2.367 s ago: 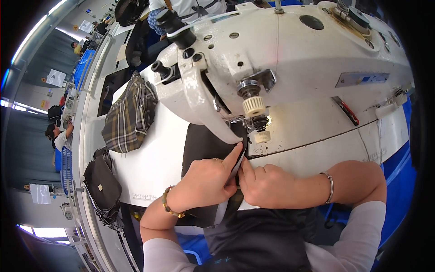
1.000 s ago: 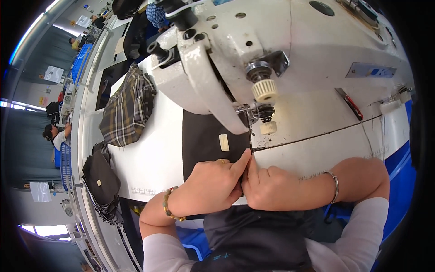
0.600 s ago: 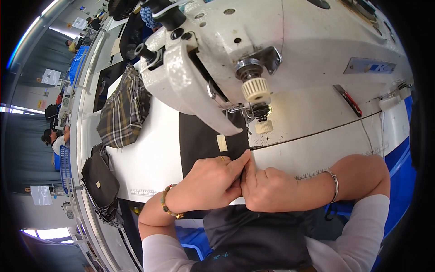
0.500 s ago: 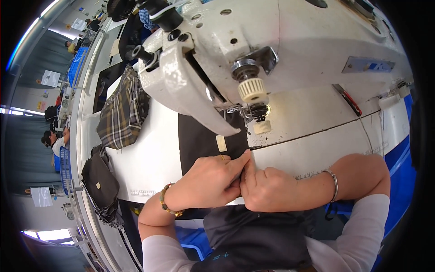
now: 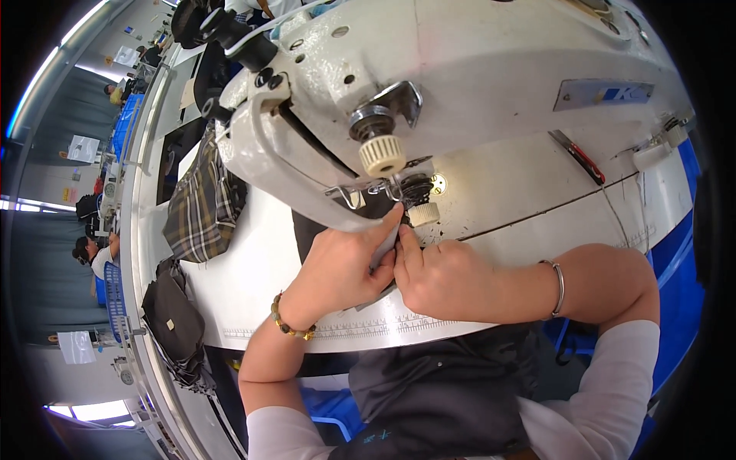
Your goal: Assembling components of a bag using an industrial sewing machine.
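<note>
"Where's the cloth (image 5: 304, 232)?"
"Under the left hand (image 5: 345, 264), and it goes on past the fingertip, below the machine (image 5: 491, 84)."
"What are the fingers doing?"
"The left pointer is out straight, and a grey strip (image 5: 386, 249) shows between it and the thumb. The right hand (image 5: 445, 280) has its fingers curled close together, just beside that. I can't tell if either hand pinches."
"How would you do it well?"
"I'd hold the edge flat and straight, press softly, and let the machine do the pulling. No tugging, or it may bunch up. And watch that left fingertip: the metal bit (image 5: 395, 188) is just past it."
"What else is around?"
"A cream knob (image 5: 422, 214) right of that fingertip. Far past the right fingers, a red cutter (image 5: 580, 159). Well left of both hands, a checked pile (image 5: 201, 205)."
</note>
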`<state>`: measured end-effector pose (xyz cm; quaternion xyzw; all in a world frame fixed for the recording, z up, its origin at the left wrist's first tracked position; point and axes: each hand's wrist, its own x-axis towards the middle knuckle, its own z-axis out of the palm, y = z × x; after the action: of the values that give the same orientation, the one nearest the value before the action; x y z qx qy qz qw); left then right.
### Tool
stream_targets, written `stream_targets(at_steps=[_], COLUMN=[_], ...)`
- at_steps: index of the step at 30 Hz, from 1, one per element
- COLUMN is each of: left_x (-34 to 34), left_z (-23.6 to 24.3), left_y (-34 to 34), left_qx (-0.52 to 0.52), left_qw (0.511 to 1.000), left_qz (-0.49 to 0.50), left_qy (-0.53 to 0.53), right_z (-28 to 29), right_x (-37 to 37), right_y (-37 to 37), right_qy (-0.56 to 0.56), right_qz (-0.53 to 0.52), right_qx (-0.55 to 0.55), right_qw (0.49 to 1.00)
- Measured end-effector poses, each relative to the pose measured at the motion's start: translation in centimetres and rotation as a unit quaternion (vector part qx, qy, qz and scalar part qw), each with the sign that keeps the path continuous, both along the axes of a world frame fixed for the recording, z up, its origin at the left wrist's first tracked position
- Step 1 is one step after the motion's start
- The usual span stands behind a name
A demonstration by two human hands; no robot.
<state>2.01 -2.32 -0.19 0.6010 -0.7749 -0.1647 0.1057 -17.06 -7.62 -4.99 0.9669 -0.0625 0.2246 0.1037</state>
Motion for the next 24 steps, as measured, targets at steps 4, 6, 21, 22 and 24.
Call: stream_targets(at_steps=[4, 6, 21, 22, 24], left_x=[-1.4, -1.8, -2.2, -2.2, -2.1], left_z=[1.2, 1.0, 0.3, 0.4, 0.4], left_y=[0.9, 1.9, 2.7, 2.7, 2.8], left_qx=[-0.076, -0.097, -0.078, -0.078, -0.079], left_qw=[0.996, 0.994, 0.997, 0.997, 0.997], left_qz=[0.026, 0.032, 0.005, 0.002, 0.001], left_qy=[-0.035, -0.033, 0.000, -0.005, -0.011], right_z=[-0.2, -0.2, 0.5, 0.5, 0.6], right_x=[0.3, 0.2, -1.1, -1.1, -1.2], right_y=[-0.5, -0.7, 2.2, 2.2, 2.2], right_qy=[-0.009, -0.026, -0.010, -0.008, -0.006], right_qz=[-0.007, 0.006, 0.055, 0.058, 0.062], right_qx=[0.006, 0.016, 0.020, 0.018, 0.016], right_qw=[1.000, 1.000, 0.998, 0.998, 0.998])
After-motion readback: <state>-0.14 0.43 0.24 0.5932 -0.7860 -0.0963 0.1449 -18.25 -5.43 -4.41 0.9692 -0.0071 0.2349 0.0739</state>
